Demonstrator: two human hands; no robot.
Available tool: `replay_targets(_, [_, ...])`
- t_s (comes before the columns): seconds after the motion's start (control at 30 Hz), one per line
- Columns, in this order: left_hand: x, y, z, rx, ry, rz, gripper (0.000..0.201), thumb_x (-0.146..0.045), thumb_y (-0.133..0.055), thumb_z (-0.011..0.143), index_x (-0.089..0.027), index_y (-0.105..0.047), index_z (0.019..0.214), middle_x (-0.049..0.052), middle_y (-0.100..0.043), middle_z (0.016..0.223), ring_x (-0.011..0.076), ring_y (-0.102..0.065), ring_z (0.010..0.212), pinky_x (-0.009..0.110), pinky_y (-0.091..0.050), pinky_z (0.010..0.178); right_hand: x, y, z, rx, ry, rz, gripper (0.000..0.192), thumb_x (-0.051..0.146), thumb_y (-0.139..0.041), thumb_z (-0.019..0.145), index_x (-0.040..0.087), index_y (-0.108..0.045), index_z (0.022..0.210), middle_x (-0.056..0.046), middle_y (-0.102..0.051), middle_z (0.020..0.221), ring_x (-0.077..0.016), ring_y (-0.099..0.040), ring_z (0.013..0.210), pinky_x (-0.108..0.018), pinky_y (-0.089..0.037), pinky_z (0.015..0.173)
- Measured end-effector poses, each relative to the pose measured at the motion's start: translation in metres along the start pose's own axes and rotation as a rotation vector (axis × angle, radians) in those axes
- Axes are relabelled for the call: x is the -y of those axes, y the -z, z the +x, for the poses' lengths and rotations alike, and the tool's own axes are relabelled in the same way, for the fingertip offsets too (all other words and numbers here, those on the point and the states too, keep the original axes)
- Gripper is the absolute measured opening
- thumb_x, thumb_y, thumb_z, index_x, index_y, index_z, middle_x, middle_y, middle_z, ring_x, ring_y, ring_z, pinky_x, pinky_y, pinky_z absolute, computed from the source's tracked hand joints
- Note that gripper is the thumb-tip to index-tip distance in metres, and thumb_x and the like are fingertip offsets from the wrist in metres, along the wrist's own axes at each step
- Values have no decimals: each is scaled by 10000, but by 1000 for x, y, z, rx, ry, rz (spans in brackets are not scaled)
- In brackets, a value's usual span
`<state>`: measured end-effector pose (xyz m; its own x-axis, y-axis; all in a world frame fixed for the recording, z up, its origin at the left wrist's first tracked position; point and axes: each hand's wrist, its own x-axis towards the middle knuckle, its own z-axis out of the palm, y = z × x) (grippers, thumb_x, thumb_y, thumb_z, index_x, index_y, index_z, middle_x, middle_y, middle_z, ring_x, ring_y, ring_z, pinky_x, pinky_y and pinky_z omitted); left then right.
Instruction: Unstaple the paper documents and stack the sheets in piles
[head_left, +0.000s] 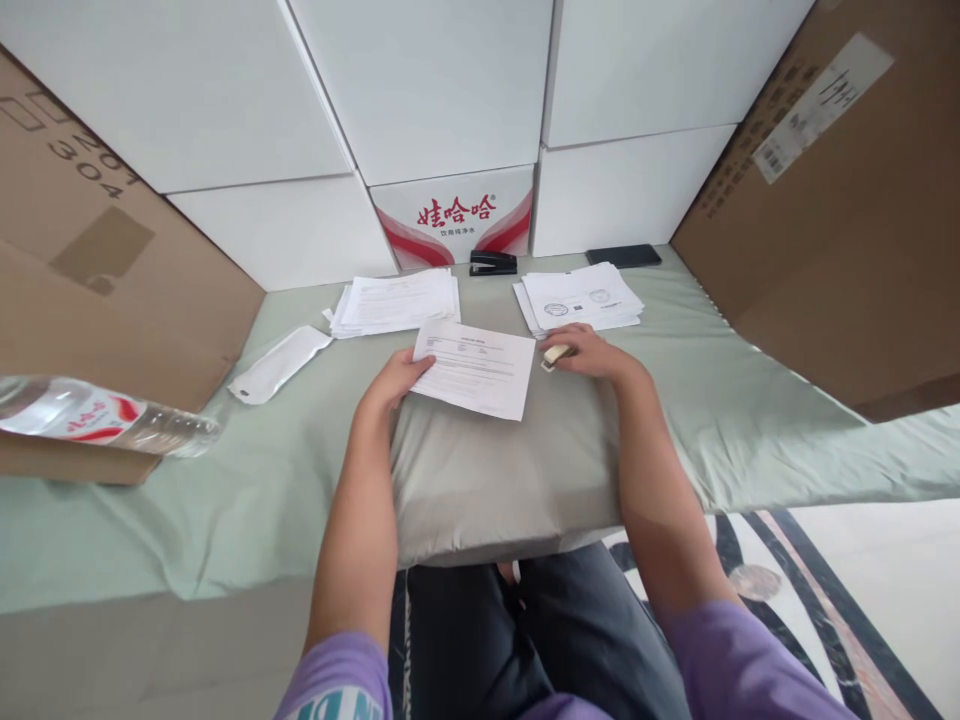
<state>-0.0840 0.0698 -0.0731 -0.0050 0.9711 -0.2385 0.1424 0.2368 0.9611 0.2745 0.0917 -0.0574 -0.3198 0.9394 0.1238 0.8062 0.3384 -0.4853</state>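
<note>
My left hand (401, 380) grips the left edge of a printed sheet of paper (476, 370), thumb on top, holding it tilted over the cloth-covered table. In my right hand (589, 352) is a small cream staple remover (557, 355), its metal end pointing toward the sheet's right edge, a little apart from it. Behind my left hand lies a stack of printed papers (397, 302). A second stack of papers (581, 297), with round stamp marks on its top sheet, lies just beyond my right hand. Between the stacks, farther back, sits a black stapler (493, 263).
White cartons (457, 215) form a wall at the back. Brown cardboard boxes (112, 260) (832, 220) stand on both sides. A water bottle (105, 415) and a white plastic packet (279, 366) are on the left. A flat black object (624, 256) lies at the back right.
</note>
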Motion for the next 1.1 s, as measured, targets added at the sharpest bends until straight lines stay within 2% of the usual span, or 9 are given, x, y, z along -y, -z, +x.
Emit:
replay_targets(0.1, [-1,1,-1,9,76,23,423,-372,-821,684,-118,-765,1018,122,-800,949,288,-750,972,401,-587,909,9,-6,1,92,-57,22,356,312,-658,766,356,-764,1104,-28,-676,1275,-366,-459,1204,-505,-367,984])
replay_targets(0.27, [-3,1,-3,-10,114,57,321,-314,-785,734,-138,-770,1002,111,-800,977,260,-761,931,353,-604,849,21,-12,3,59,-44,17,319,353,-592,841,338,-745,1120,-61,-661,1235,-367,-447,1160,-511,-349,959])
replay_targets(0.5, [-7,1,-5,-36,156,86,294,-274,-765,752,-145,-766,1016,100,-802,930,251,-766,906,316,-609,780,20,-14,4,30,-57,29,321,382,-598,849,335,-737,1135,-70,-664,1213,-375,-456,1172,-520,-359,961])
replay_targets(0.77, [-13,-5,-9,-63,148,157,305,-324,-825,687,-140,-760,922,101,-792,810,288,-761,897,354,-610,793,23,-16,6,33,-74,4,331,398,-605,843,341,-734,1142,-73,-657,1200,-378,-463,1172,-531,-362,968])
replay_targets(1.0, [-12,-6,-7,-65,148,122,188,-265,-770,724,-145,-761,869,93,-792,810,282,-759,911,360,-602,821,27,-16,4,49,-61,23,331,389,-598,827,342,-741,1122,-74,-655,1191,-374,-451,1162,-508,-346,957])
replay_targets(1.1, [-11,-6,-7,-65,142,123,192,-263,-776,720,-140,-763,867,99,-791,808,293,-758,920,368,-602,818,31,-14,5,-23,-100,65,373,413,-566,856,338,-714,1189,-79,-656,1200,-359,-457,1161,-494,-332,959])
